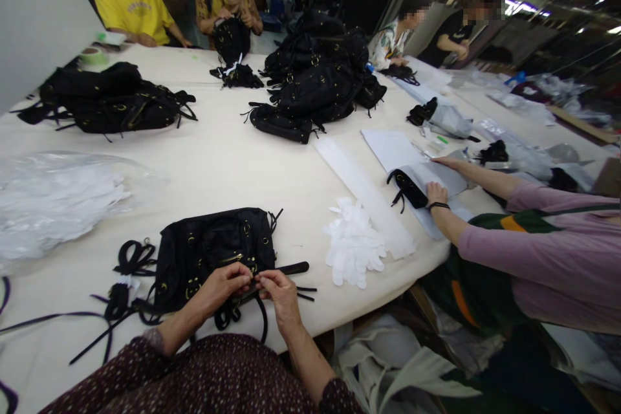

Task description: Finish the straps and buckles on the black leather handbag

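A black handbag (213,239) with brass-coloured zips and rings lies on the white table in front of me. Over its near right part, my left hand (237,278) pinches its fingertips together. Close beside it, my right hand (279,291) is also pinched, with its fingertips almost meeting the left ones near a brass fitting. Whatever is between the fingers is too small to make out. Black straps hang from the bag's near edge, and a bundled black strap (119,297) with a white wrap lies to its left.
White cut-out pieces (356,242) and a long white strip (369,197) lie to the right. A clear plastic bag of white pieces (53,200) is at left. Black bags (310,87) are piled farther back. A co-worker's hand (436,194) handles a wrapped bag at right; other people stand across the table.
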A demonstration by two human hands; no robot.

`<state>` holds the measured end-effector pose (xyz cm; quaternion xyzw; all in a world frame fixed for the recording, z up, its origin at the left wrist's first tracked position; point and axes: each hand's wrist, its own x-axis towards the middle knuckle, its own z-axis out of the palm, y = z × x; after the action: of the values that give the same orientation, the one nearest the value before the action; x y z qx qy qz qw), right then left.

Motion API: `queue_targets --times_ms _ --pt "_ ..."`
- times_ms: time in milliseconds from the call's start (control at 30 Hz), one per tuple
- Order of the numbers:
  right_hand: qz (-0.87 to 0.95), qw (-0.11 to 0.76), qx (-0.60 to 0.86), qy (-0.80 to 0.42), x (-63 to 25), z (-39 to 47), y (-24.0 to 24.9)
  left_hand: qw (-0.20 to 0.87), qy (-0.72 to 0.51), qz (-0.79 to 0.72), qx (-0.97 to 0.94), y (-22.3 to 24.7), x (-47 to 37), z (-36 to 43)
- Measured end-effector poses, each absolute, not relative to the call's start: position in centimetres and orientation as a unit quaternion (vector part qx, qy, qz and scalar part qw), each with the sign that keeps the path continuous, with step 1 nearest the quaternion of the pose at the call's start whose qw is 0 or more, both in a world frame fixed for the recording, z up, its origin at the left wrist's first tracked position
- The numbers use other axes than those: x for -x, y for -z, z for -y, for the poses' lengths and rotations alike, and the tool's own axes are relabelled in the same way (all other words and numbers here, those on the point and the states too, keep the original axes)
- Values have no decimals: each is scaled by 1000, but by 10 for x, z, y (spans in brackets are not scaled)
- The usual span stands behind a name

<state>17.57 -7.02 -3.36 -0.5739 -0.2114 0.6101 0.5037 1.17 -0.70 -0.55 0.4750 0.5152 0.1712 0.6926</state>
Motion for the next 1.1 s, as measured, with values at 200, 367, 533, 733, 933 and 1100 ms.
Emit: queue_targets --times_ms 200,367,533,733,933,1100 --pt "223 490 578 -613 -176 71 39 622 -143 -534 -554 4 -15 9" --pt "254 478 588 -601 -175 69 33 591 -115 -541 -587 -4 -18 8" --pt "305 466 593 -581 -176 68 31 564 -94 -541 -617 -5 -17 7" --pt "349 461 593 -561 -176 68 37 546 -81 -541 -635 -3 -17 6" --pt "377 456 587 -553 -176 68 38 520 -68 -539 -659 0 -15 4" --pt "424 444 588 -526 -178 68 35 506 -54 -535 -674 1 -14 3"
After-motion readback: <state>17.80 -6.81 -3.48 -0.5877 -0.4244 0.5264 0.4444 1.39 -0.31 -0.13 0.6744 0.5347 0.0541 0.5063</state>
